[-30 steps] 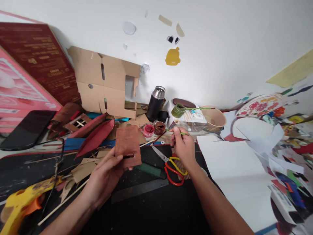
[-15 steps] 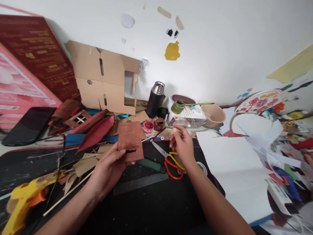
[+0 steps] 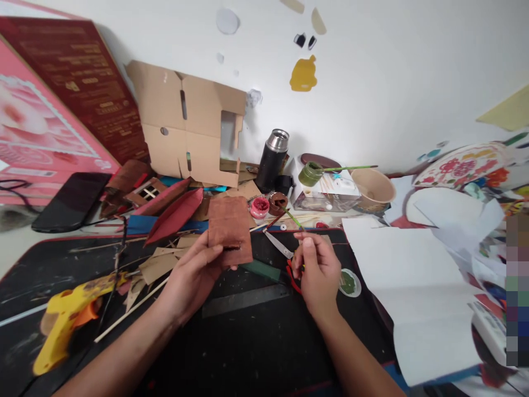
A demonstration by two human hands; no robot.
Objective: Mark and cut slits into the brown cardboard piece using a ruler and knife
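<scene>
My left hand (image 3: 200, 270) is closed on a flat, brown-painted cardboard piece (image 3: 229, 223), thumb on its front near a narrow dark slot low in the piece. To the right, my right hand (image 3: 320, 267) has its fingers pinched at the end of a thin green paintbrush (image 3: 294, 218). The brush slants up and left to an open jar of brown paint (image 3: 278, 203), where its tip lies. A pot of red paint (image 3: 260, 207) sits beside that jar. Under my right hand are scissors (image 3: 279, 245), their handles partly covered.
A yellow glue gun (image 3: 68, 317) and cardboard scraps (image 3: 159, 267) lie left on the black mat (image 3: 231, 353). A steel ruler (image 3: 248, 300) and a green-smeared lid (image 3: 350, 283) are near my hands. Behind stand a black flask (image 3: 270, 162) and a green paint jar (image 3: 309, 174). White paper (image 3: 384, 259) spreads right.
The view has shifted left, so things sit further right. My right hand has turned and dropped slightly, and the green brush now slants more steeply into the brown jar. The green-smeared lid is more exposed.
</scene>
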